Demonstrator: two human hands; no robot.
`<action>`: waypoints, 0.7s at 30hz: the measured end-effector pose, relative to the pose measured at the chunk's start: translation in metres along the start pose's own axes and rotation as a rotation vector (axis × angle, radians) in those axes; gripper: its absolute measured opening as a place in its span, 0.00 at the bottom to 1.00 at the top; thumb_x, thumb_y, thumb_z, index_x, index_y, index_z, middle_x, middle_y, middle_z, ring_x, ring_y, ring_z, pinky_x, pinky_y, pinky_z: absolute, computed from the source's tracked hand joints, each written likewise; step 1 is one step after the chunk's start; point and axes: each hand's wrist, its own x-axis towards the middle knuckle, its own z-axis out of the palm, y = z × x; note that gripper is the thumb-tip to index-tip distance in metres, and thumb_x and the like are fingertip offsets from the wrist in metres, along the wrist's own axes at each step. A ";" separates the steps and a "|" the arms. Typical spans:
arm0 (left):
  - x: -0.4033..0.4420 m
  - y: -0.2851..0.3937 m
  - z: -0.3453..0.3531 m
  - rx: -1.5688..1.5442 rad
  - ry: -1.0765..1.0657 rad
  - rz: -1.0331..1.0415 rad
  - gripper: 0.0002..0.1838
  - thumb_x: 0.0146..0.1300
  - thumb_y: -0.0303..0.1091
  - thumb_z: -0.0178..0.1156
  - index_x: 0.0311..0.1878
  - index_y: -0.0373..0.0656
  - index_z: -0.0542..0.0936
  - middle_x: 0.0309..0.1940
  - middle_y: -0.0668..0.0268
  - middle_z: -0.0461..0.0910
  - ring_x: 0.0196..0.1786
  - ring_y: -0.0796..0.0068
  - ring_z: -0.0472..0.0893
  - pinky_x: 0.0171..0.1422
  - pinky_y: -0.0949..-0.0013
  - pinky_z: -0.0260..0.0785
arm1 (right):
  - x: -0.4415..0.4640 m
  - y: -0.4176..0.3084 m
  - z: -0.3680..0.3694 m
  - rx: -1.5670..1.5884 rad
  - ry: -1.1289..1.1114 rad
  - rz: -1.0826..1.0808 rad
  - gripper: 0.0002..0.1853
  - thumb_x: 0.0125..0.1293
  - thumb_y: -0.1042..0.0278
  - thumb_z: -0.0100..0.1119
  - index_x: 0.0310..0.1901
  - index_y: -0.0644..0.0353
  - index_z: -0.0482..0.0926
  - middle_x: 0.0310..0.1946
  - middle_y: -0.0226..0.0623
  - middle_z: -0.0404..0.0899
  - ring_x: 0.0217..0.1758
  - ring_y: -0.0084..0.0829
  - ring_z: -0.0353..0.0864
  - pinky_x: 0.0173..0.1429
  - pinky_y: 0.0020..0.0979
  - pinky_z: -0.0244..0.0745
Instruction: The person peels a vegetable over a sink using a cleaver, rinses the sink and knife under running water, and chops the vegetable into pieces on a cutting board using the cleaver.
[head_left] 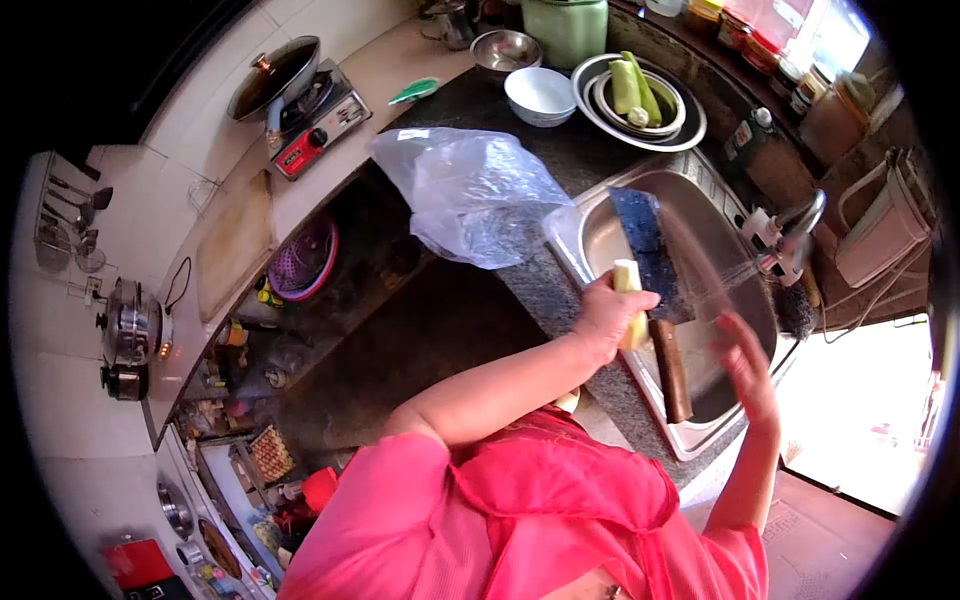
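My left hand [610, 318] is wrapped round a pale green peeled vegetable piece [627, 278] over the near edge of the metal sink [597, 245]. Just beside it a cleaver with a dark blade [650, 245] and a wooden handle [672, 370] lies across the sink; the left fingertips are close to the blade's lower end. My right hand [745, 365], slightly blurred, is raised over the sink's right side with fingers apart and nothing in them. Water sprays from the faucet [795, 235] into the sink.
A crumpled plastic bag [475, 195] lies on the counter left of the sink. Behind are a white bowl [541, 95] and nested basins [690, 128] holding green vegetable pieces [628, 88]. Farther left stands a gas stove [320, 125] with a lidded pan [275, 75].
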 end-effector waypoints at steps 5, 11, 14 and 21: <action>-0.015 0.018 -0.028 0.107 -0.172 0.206 0.11 0.49 0.25 0.68 0.34 0.42 0.76 0.28 0.72 0.76 0.31 0.81 0.75 0.37 0.72 0.70 | -0.024 -0.067 0.135 -0.031 0.022 0.003 0.39 0.56 0.83 0.54 0.70 0.55 0.53 0.55 0.43 0.69 0.55 0.27 0.71 0.59 0.28 0.66; -0.078 0.117 -0.155 0.183 -0.318 0.394 0.10 0.56 0.27 0.65 0.42 0.40 0.79 0.34 0.68 0.81 0.37 0.81 0.79 0.42 0.74 0.73 | -0.012 -0.101 0.233 -0.058 0.388 -0.417 0.33 0.63 0.84 0.50 0.69 0.58 0.54 0.46 0.34 0.73 0.39 0.19 0.71 0.43 0.19 0.67; -0.111 0.143 -0.254 0.053 -0.155 0.343 0.11 0.55 0.27 0.65 0.42 0.39 0.78 0.36 0.63 0.81 0.37 0.76 0.81 0.42 0.71 0.74 | -0.002 -0.125 0.287 0.138 0.290 -0.518 0.35 0.62 0.83 0.51 0.69 0.57 0.49 0.42 0.34 0.72 0.32 0.16 0.69 0.31 0.17 0.66; -0.210 0.159 -0.470 -0.207 0.465 0.428 0.11 0.55 0.30 0.66 0.40 0.41 0.77 0.39 0.60 0.81 0.36 0.68 0.82 0.40 0.67 0.75 | 0.074 -0.169 0.473 -0.480 -0.224 -0.509 0.29 0.60 0.74 0.57 0.64 0.58 0.61 0.50 0.57 0.75 0.51 0.54 0.76 0.54 0.41 0.72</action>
